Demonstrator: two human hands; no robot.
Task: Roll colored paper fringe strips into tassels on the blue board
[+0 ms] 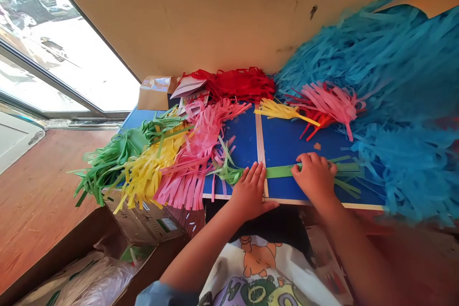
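Observation:
A green tissue-paper tassel (279,171) lies across the front of the blue table (240,126), its fringed ends spreading left and right. My left hand (251,193) rests flat on its left part, fingers stretched out and together. Farther right, my right hand (317,177) has its fingers curled around the strip, with thumb and forefinger pinched at its edge. The palm hides part of the strip. Behind my right hand lie a yellow tassel (279,110) and a pink tassel (332,103) with red strips under it.
Green (125,148), yellow (154,162) and pink fringe piles (201,138) hang over the table's left front. Red fringe (244,85) lies along the wall. A large blue fringe heap (394,71) covers the right side. An open cardboard box (143,224) stands on the floor, lower left.

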